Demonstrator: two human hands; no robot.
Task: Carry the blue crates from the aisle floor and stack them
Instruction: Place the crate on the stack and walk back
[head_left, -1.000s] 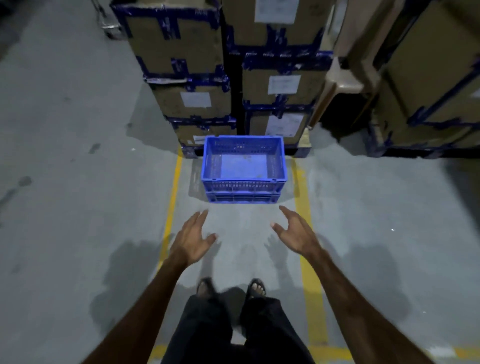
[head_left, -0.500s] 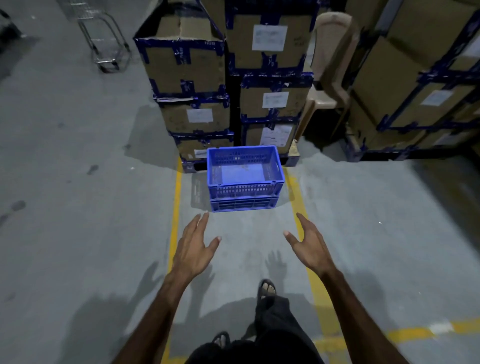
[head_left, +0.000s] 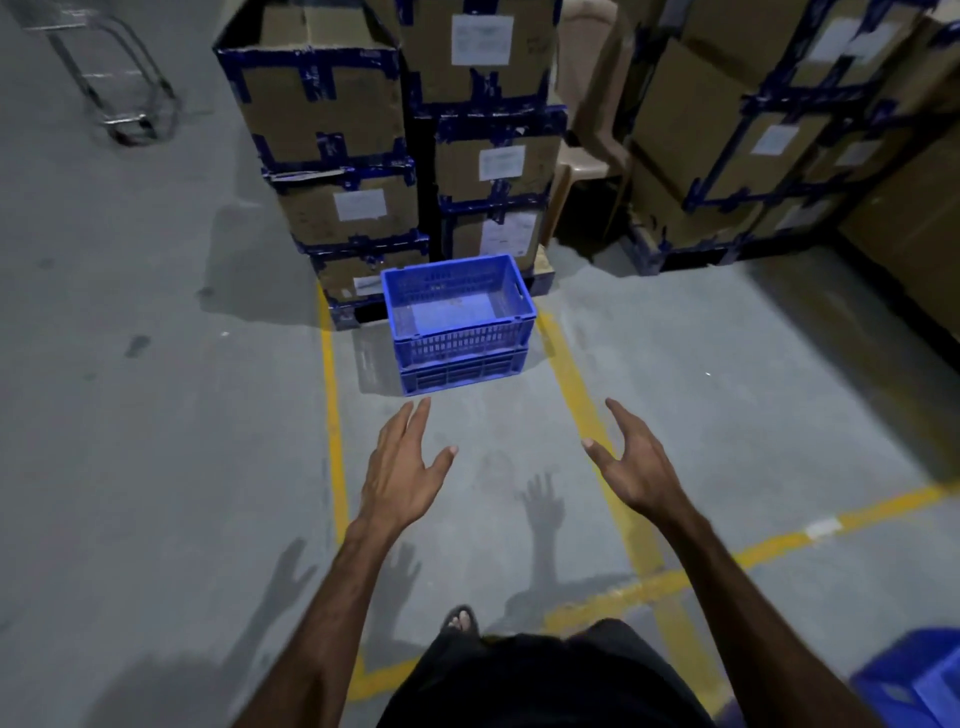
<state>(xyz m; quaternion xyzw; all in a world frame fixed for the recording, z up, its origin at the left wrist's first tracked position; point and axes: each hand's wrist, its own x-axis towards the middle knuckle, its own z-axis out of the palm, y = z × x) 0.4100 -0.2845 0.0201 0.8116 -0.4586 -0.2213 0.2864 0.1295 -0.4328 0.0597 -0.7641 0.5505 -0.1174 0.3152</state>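
Both hands empty, fingers spread wide: left hand (head_left: 402, 470), right hand (head_left: 636, 465); stacked blue crates (head_left: 460, 325) on floor ahead, apart

A second blue crate (head_left: 919, 680) is cut off by the lower right corner. Far left of the cardboard boxes (head_left: 332, 150), a blurred metal trolley (head_left: 111, 78) runs past the top edge.

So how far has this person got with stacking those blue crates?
Looks done: a stack of two blue crates stands on the floor against the cardboard boxes. In hand: nothing; the left hand and right hand are open and hold nothing. Probably left: another blue crate shows at the bottom right corner, apart from the stack.
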